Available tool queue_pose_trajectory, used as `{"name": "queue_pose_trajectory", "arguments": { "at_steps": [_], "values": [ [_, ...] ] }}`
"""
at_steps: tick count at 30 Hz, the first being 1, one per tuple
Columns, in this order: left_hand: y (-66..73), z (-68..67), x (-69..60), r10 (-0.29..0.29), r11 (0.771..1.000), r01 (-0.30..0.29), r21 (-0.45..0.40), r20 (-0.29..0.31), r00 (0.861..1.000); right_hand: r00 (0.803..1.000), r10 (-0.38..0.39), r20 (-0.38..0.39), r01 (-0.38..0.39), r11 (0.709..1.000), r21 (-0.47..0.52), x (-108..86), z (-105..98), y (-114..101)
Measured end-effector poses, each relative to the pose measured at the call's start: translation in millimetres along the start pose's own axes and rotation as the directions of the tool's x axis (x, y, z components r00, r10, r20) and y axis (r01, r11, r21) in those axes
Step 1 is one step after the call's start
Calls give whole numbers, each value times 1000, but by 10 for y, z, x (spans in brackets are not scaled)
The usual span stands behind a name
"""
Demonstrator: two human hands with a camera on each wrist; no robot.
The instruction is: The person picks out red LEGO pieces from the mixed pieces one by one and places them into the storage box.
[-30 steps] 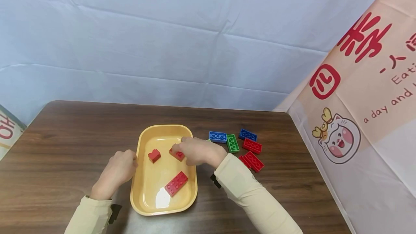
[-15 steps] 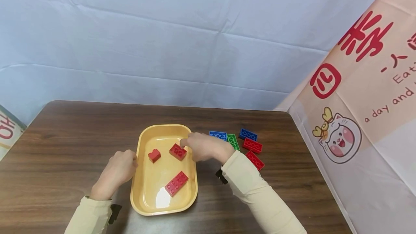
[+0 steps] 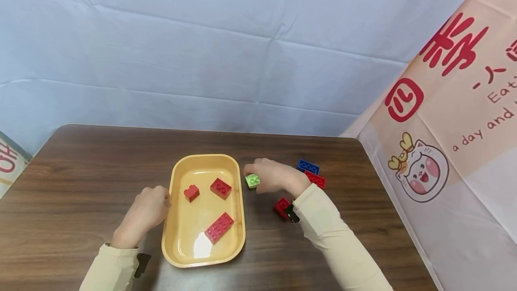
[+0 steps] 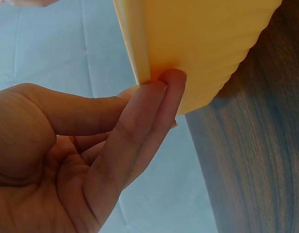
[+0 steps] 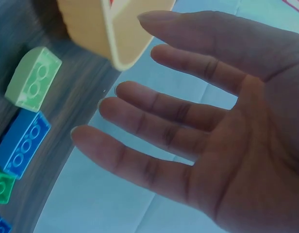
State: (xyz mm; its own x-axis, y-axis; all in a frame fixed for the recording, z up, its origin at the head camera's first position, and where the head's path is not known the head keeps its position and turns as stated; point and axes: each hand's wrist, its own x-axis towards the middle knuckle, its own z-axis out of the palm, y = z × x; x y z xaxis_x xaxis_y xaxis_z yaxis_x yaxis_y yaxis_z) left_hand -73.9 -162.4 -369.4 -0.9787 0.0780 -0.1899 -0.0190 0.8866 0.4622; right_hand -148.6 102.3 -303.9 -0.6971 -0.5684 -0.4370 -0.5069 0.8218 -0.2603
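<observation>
My left hand pinches the left rim of a yellow tray, its thumb and fingertips on the edge in the left wrist view. Inside the tray lie a small red toy brick, a larger red brick and a red brick with studs up. To the right of the tray, my right hand hovers above the table beside a light green brick. The right wrist view shows its fingers spread and nothing between them, with the light green brick apart from them.
A blue brick and a green brick lie near the light green one. Farther right are a dark blue brick and a red brick. Another red brick is partly covered by the right wrist. Cloth hangs behind the table.
My right hand has let go of the larger red brick in the tray and moved right, out over the light green brick. The left hand stays on the rim.
</observation>
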Motion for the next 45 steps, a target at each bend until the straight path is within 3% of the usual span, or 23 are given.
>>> {"name": "queue_pose_trajectory", "arguments": {
  "at_steps": [13,25,33,45],
  "values": [
    [4,-10,-2,-3,1000,3,-1,2,1000,997,76,20,-77,996,40,-105,168,331],
    [-9,3,0,5,1000,-5,-2,-3,1000,996,85,-4,-83,981,177,-211,506,618],
    [-6,3,-5,5,1000,-5,1,-6,1000,994,112,-5,-108,967,229,-239,649,693],
    [-11,4,7,9,1000,-9,-4,-2,1000,992,126,-22,-118,968,223,-230,766,735]
  ]
}}
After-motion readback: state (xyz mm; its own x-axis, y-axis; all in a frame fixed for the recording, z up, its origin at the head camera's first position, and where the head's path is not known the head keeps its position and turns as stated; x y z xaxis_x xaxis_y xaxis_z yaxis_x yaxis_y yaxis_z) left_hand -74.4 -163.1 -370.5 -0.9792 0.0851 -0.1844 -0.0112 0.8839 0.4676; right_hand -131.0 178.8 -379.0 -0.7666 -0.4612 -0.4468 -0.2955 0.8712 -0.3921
